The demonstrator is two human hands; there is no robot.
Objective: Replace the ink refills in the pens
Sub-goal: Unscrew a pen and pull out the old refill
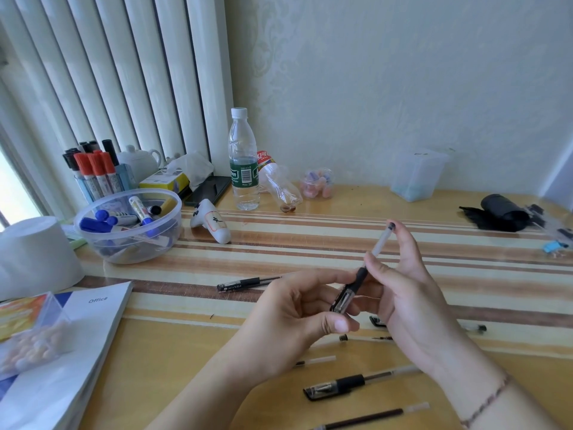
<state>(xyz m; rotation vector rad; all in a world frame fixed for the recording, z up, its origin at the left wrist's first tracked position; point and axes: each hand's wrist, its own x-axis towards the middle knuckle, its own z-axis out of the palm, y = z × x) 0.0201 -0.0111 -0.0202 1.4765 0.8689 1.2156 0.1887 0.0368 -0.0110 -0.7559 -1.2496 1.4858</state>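
My left hand (297, 315) pinches the capped front section of a black pen (347, 294), held tilted above the table. A whitish ink refill (380, 242) sticks out of that section up to the right, and my right hand (403, 283) grips it between thumb and fingers. On the table lie a whole black pen (245, 283), a capped pen front with its refill (341, 385), a dark refill (372, 418), a short whitish refill (316, 360), a thin refill (366, 338), and a pen part (473, 328) partly hidden behind my right hand.
A clear bowl of markers (130, 225) stands at the left, with a marker cup (93, 172) behind it. A water bottle (243, 162), a toppled bottle (279, 184), a white gadget (210, 223), a booklet (77, 346) and a black bundle (502, 212) also sit on the striped table.
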